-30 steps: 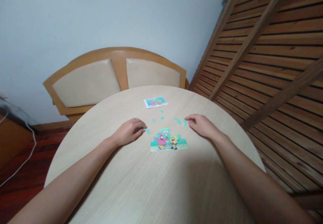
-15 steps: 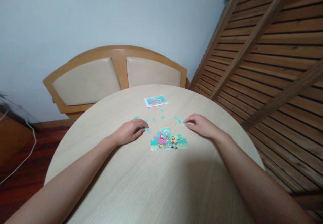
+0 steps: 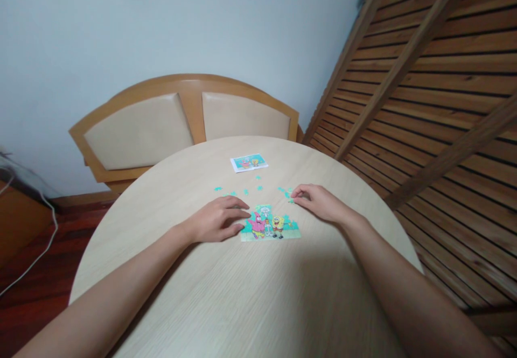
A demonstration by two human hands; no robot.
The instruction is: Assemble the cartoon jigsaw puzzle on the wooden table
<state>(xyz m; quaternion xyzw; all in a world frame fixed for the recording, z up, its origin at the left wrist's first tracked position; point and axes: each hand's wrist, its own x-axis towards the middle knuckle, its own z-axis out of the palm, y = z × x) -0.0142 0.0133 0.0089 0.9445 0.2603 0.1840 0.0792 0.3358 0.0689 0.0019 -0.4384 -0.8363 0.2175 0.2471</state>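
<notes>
A partly assembled jigsaw puzzle (image 3: 269, 226) with cartoon figures on a turquoise ground lies flat on the round table, its upper edge uneven. My left hand (image 3: 220, 219) rests at the puzzle's left side, fingers spread and fingertips touching that edge. To the upper right of the puzzle, my right hand (image 3: 319, 202) has thumb and forefinger closed on a small turquoise puzzle piece (image 3: 291, 202). Just beyond those fingertips lie a few more loose pieces (image 3: 284, 190). Several others, such as one piece (image 3: 259, 188), are scattered past the puzzle, some partly behind my left hand.
A picture card (image 3: 249, 162) showing the same figures lies toward the far side of the wooden table (image 3: 226, 304). Behind the table stands a padded wooden headboard (image 3: 196, 105). Slatted wood panels (image 3: 428, 110) lean at the right, and a white cable (image 3: 50, 239) hangs at the left.
My left hand has moved nearer and slightly right, from the loose pieces to the puzzle's left edge, with its fingers spreading. My right hand has shifted slightly left, closing on a piece.
</notes>
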